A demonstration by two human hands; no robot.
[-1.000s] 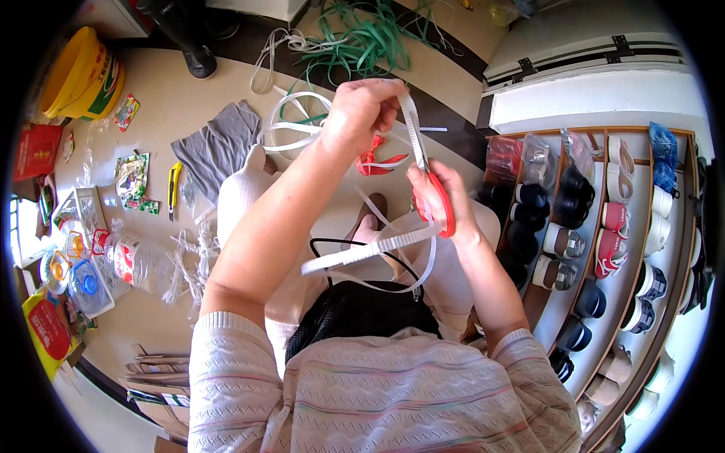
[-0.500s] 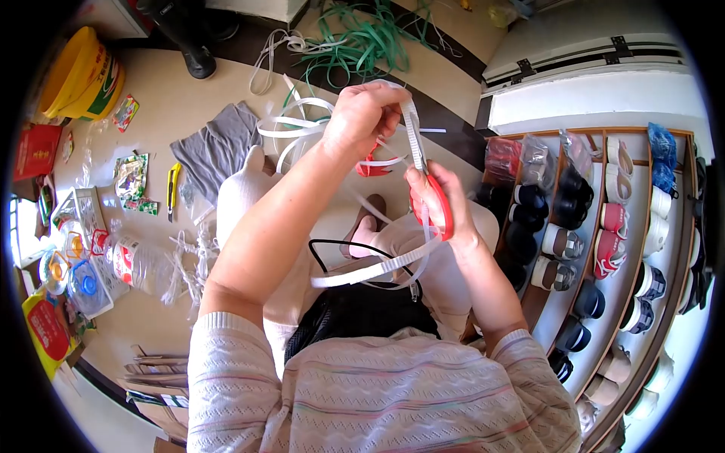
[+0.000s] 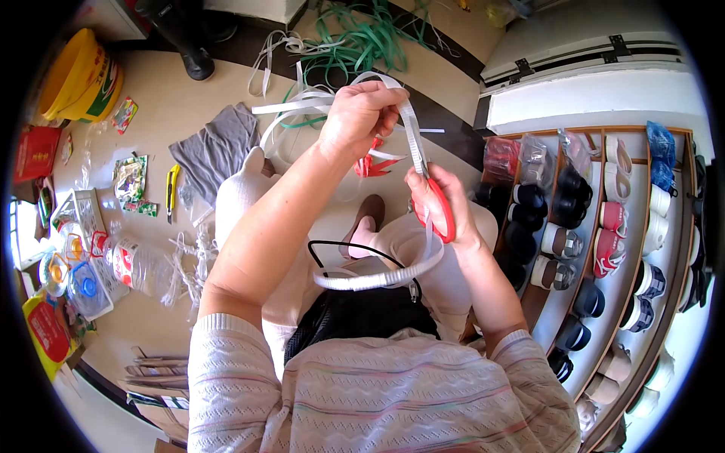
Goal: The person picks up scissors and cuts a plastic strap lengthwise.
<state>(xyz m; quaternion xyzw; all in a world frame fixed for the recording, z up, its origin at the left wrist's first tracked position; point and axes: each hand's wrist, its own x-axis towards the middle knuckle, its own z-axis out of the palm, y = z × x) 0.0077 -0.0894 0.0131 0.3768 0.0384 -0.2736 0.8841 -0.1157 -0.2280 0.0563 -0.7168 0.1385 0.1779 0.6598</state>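
My left hand [image 3: 353, 119] is closed on a white plastic packing strap [image 3: 410, 124], with the strap arching over the fingers. From there the strap drops to my right hand [image 3: 462, 211], which grips red-handled scissors [image 3: 440, 214]. The scissor blades lie against the strap, and I cannot tell how far apart they are. Below the scissors a white strap loop [image 3: 377, 280] curls over my lap. More white straps [image 3: 291, 106] hang or lie beyond my left hand. Red strips [image 3: 374, 166] show below that hand.
Green strapping [image 3: 362, 41] is heaped on the floor ahead. A grey cloth [image 3: 217, 147], a yellow utility knife [image 3: 172, 192], plastic bottles [image 3: 136, 260] and a yellow bucket [image 3: 83, 75] are on the left. A shoe rack [image 3: 596, 302] stands close on the right.
The white straps beyond my left hand have shifted, one now sticking out straight to the left. The loop over my lap has swung and rounded. Both hands keep nearly the same place and grip.
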